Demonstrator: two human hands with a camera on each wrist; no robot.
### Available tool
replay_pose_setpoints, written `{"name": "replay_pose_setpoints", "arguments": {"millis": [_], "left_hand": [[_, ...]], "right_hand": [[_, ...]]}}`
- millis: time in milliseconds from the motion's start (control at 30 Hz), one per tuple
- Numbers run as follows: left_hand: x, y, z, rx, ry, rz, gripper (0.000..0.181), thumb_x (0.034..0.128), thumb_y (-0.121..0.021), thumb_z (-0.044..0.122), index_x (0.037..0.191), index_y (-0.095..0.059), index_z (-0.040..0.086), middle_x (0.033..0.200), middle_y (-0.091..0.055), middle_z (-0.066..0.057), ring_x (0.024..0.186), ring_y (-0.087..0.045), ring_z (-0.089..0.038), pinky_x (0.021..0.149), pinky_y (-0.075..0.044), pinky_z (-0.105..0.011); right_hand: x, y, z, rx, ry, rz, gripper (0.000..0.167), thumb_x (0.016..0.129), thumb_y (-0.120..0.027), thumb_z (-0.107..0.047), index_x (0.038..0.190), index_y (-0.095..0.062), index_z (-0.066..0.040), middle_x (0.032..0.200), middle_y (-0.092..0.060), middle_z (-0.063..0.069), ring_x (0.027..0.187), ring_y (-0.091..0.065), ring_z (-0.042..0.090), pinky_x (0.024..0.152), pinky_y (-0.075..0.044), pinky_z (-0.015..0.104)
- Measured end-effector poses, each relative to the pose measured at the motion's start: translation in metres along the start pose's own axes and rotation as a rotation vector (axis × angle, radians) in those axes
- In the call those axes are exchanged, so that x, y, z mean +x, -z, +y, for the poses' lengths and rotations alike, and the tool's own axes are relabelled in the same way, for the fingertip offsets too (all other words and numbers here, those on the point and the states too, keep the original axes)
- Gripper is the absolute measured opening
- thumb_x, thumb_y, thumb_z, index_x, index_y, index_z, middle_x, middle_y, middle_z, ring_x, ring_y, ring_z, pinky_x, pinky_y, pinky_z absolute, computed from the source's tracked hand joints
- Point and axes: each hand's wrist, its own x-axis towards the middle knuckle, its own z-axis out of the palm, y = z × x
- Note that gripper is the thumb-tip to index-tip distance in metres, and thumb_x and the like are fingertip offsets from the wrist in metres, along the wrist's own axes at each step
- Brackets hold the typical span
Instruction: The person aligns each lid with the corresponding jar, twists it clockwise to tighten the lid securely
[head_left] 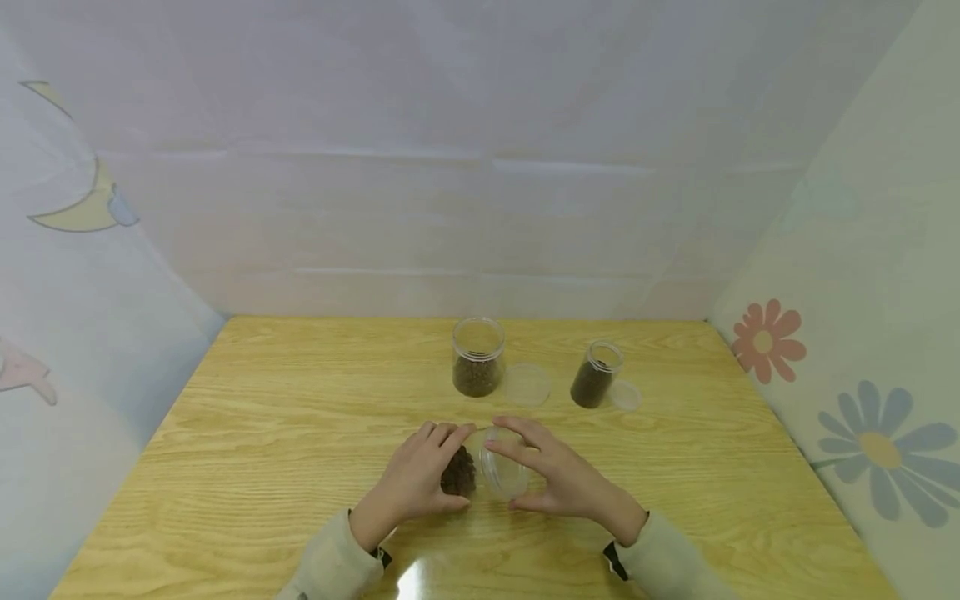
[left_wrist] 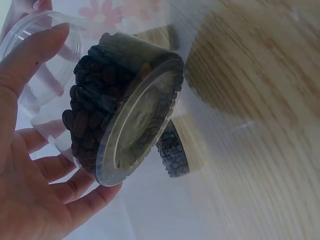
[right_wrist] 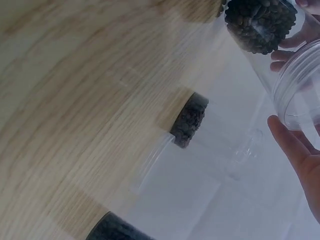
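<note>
A clear jar [head_left: 459,473] partly filled with dark brown beans is tipped on its side above the table, its mouth toward the right. My left hand [head_left: 420,471] grips its body, thumb on one side and fingers on the other, as the left wrist view shows with the bean-filled base [left_wrist: 137,122] facing the camera. Around the mouth end, my right hand [head_left: 558,475] holds the clear, ridged lid [head_left: 512,477] between thumb and fingers. Transparency makes it hard to tell whether lid and threaded rim are touching. In the right wrist view the ridged ring [right_wrist: 295,80] shows beside the thumb.
Farther back on the wooden table [head_left: 300,392] stands a wide open jar [head_left: 477,375] of dark grains, a flat clear lid [head_left: 527,385] beside it. Right of these is a narrower open jar [head_left: 592,383] with its small lid [head_left: 626,395]. Printed cloth walls border the table.
</note>
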Motion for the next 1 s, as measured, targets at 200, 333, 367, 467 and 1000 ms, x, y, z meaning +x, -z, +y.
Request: {"name": "replay_pose_setpoints", "arguments": {"millis": [200,333,367,467,1000], "left_hand": [[-0.0010,-0.0014,0.0004,0.015,-0.019,0.021,0.094,0.0589,-0.082,0.048,0.134,-0.041,0.009,0.115,-0.053,-0.008,0.095,-0.050,-0.021,0.076,-0.047,-0.035],[-0.0013,-0.0022,0.0003,0.033,-0.031,0.048,0.095,0.0575,-0.083,0.047,0.133,-0.041,0.008,0.113,-0.053,-0.008,0.093,-0.050,-0.021,0.073,-0.048,-0.034],[-0.0015,-0.0022,0.0003,0.036,-0.033,0.054,0.095,0.0571,-0.083,0.047,0.133,-0.041,0.008,0.113,-0.053,-0.008,0.092,-0.050,-0.021,0.073,-0.048,-0.034],[-0.0021,-0.0021,0.0006,0.043,-0.036,0.064,0.095,0.0565,-0.083,0.047,0.133,-0.042,0.008,0.112,-0.054,-0.008,0.092,-0.051,-0.021,0.072,-0.049,-0.034],[-0.0002,-0.0070,0.0009,0.060,-0.040,0.106,0.095,0.0544,-0.084,0.047,0.131,-0.043,0.009,0.110,-0.055,-0.009,0.090,-0.051,-0.022,0.072,-0.049,-0.035]], "right_hand": [[0.0014,0.0008,-0.0012,-0.008,-0.005,0.018,0.095,0.056,-0.087,-0.024,0.137,-0.040,-0.013,0.135,-0.036,0.018,0.115,-0.044,0.031,0.079,-0.051,0.034],[0.0039,0.0023,-0.0026,-0.030,-0.027,0.026,0.095,0.055,-0.087,-0.028,0.136,-0.041,-0.015,0.132,-0.041,0.018,0.113,-0.046,0.031,0.079,-0.050,0.038],[0.0046,0.0026,-0.0031,-0.036,-0.028,0.026,0.094,0.054,-0.087,-0.029,0.136,-0.042,-0.014,0.132,-0.041,0.017,0.113,-0.046,0.031,0.079,-0.050,0.040],[0.0064,0.0035,-0.0049,-0.045,-0.047,0.022,0.093,0.054,-0.088,-0.031,0.134,-0.044,-0.014,0.132,-0.042,0.015,0.113,-0.047,0.031,0.081,-0.048,0.044],[0.0048,0.0031,-0.0050,-0.005,-0.119,0.042,0.094,0.051,-0.088,-0.031,0.133,-0.045,-0.015,0.130,-0.046,0.016,0.112,-0.049,0.033,0.083,-0.048,0.047]]}}
